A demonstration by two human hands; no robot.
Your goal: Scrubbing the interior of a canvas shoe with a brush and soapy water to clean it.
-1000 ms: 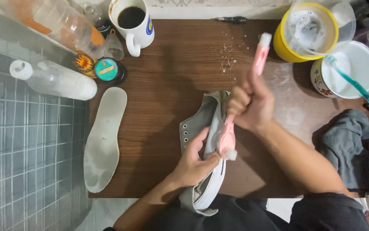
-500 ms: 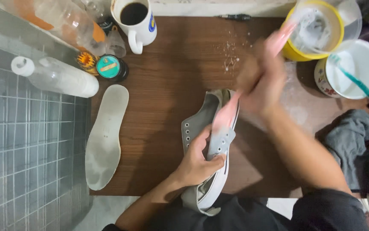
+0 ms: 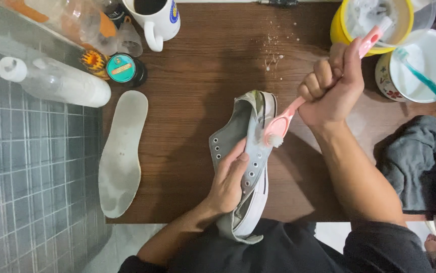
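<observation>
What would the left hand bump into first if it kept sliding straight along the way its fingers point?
Probably the pink toothbrush: the left hand points up along the grey shoe, and the brush's bristles sit on the shoe just beyond the fingertips. Depth is hard to judge.

I see a grey shoe (image 3: 246, 167) with a white sole, a pink toothbrush (image 3: 299, 103), a dark brown wooden desk (image 3: 203, 76), a yellow bowl (image 3: 339, 30) and a teal toothbrush (image 3: 427, 83).

1. The left hand (image 3: 230, 182) gripped a grey sneaker (image 3: 246, 162) lying on its side on the wooden table (image 3: 203, 91).
2. The right hand (image 3: 331, 86) was fisted around a pink toothbrush (image 3: 299, 108), bristles touching the sneaker.
3. A white insole (image 3: 122, 151) lay beside it.
4. A grey cloth (image 3: 415, 162) sat at the right.
</observation>
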